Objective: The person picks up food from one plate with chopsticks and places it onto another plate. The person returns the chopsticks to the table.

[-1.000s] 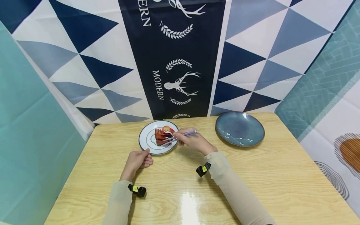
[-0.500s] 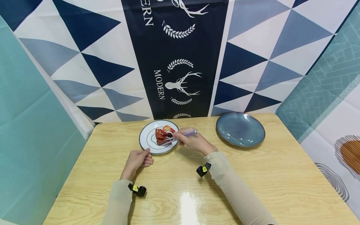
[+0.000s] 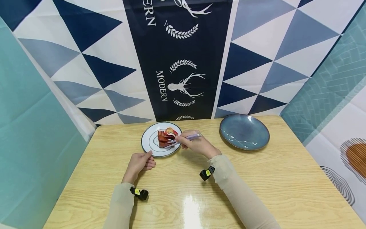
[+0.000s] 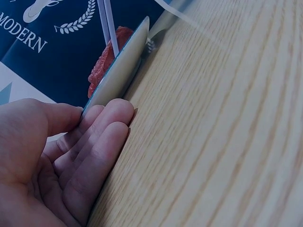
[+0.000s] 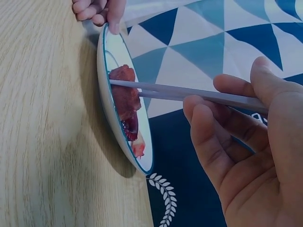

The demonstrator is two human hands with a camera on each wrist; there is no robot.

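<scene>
A white plate with a blue rim (image 3: 148,140) lies near the table's back edge, bearing reddish-brown pieces of food that look like glazed meat (image 3: 163,140) and a red-and-yellow piece (image 3: 171,131). My left hand (image 3: 140,163) pinches the plate's near rim, thumb on top and fingers beneath, as the left wrist view shows. In my right hand (image 3: 197,143) is a pair of pale purple chopsticks (image 5: 189,92), held between thumb and fingers. Their tips reach the brown meat (image 5: 124,94) at its near side, one in front of it and the other partly hidden behind.
To the right, a blue-grey plate with a white floral sprig (image 3: 244,132) stands on the light wooden table (image 3: 171,197). A patterned cloth backdrop (image 3: 183,47) rises at the table's back edge, with teal cloth (image 3: 34,127) on the left side.
The chopsticks shift very slightly in my right hand. The left hand, both plates and the food stay where they were.
</scene>
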